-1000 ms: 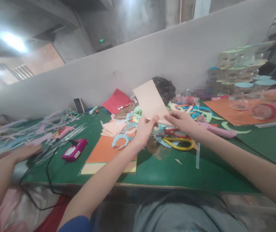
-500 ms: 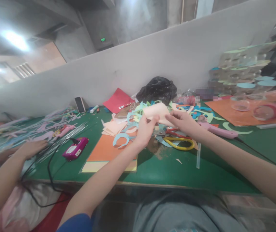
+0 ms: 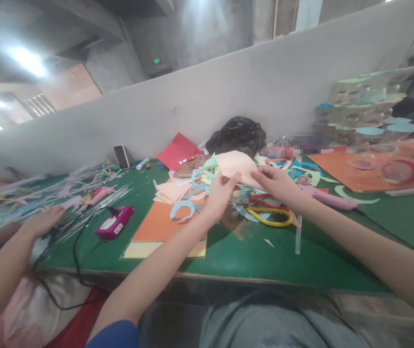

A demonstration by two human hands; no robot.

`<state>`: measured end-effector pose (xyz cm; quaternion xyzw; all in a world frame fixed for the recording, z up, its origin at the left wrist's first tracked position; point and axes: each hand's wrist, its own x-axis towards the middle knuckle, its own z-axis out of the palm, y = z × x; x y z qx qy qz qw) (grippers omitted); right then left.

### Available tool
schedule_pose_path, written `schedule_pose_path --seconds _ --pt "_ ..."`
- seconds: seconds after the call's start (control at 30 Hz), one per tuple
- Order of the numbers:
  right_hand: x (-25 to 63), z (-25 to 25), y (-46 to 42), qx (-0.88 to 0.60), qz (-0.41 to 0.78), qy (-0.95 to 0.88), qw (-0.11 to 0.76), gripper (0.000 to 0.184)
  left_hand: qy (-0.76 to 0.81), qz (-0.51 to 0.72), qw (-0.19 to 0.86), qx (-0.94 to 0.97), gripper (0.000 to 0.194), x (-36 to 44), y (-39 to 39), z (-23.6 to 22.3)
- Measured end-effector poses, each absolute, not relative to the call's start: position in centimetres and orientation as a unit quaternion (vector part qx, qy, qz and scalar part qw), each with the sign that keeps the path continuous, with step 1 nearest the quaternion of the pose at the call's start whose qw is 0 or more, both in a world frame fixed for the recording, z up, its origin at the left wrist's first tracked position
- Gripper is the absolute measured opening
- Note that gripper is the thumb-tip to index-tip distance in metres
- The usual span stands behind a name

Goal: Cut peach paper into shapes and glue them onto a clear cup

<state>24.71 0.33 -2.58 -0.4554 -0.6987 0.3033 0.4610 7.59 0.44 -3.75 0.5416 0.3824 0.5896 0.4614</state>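
A pale peach piece of paper [image 3: 239, 163] is held up between both hands over a heap of coloured paper scraps [image 3: 207, 170]. My left hand [image 3: 223, 192] pinches its lower left edge, and my right hand [image 3: 275, 183] grips its lower right edge. Just below the hands lie scissors [image 3: 269, 216] with red and yellow handles. A pink glue gun [image 3: 332, 198] rests beside my right forearm. Left of my left hand, a light blue paper ring [image 3: 182, 210] lies on orange paper [image 3: 156, 224].
A purple power socket [image 3: 114, 223] with a black cable sits on the green table [image 3: 250, 261]. Another person's hand [image 3: 43, 221] is at the left among thin strips. A black plastic bag [image 3: 236, 136], a phone [image 3: 122, 157] and stacked clear bottles [image 3: 366, 101] stand along the wall.
The peach paper, curled over before, now lies flatter and opened out between my hands. My hands have barely moved. The other person's hand has shifted slightly left.
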Motion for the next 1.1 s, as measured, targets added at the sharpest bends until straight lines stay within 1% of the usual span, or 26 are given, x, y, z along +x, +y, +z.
schedule_pose_path --seconds 0.13,0.37,0.57,0.63,0.7,0.77,0.8,0.87,0.93,1.03,1.1 --pt "25.1 -2.6 0.8 -0.472 0.278 -0.688 0.477 0.044 0.358 0.560 0.515 0.541 0.033 7.4 0.6 -3.6" --pt "25.3 -2.4 0.9 -0.477 0.260 -0.691 0.477 0.045 0.376 0.549 0.513 0.543 0.034 7.0 0.6 -3.1" --pt "25.4 -2.6 0.9 -0.484 0.264 -0.701 0.453 0.046 0.392 0.560 0.462 0.565 0.032 7.0 0.4 -2.4" --pt "25.4 -2.9 1.1 -0.489 0.254 -0.703 0.450 0.042 0.404 0.561 0.434 0.578 0.031 6.9 0.4 -2.4" --pt "25.5 -3.3 1.1 -0.484 0.183 -0.705 0.485 0.036 0.419 0.560 0.412 0.583 0.032 6.7 0.5 -2.5" --pt "25.5 -3.4 0.9 -0.454 0.035 -0.720 0.523 0.036 0.436 0.558 0.396 0.584 0.034 6.6 0.5 -2.6" --pt "25.4 -3.3 0.6 -0.429 -0.053 -0.734 0.525 0.036 0.442 0.556 0.387 0.588 0.034 6.5 0.4 -2.6" --pt "25.2 -3.0 -0.1 -0.372 -0.203 -0.764 0.487 0.031 0.449 0.546 0.363 0.606 0.035 6.6 0.1 -2.6" --pt "24.6 -2.8 -0.9 -0.330 -0.301 -0.783 0.434 0.023 0.448 0.538 0.341 0.627 0.035 6.9 -0.4 -2.5" --pt "23.8 -2.5 -1.9 -0.304 -0.387 -0.785 0.376 0.010 0.441 0.543 0.328 0.635 0.033 7.6 -1.3 -2.3" --pt "23.5 -2.4 -2.2 -0.303 -0.419 -0.778 0.356 0.006 0.433 0.548 0.353 0.623 0.032 8.1 -1.8 -2.2"
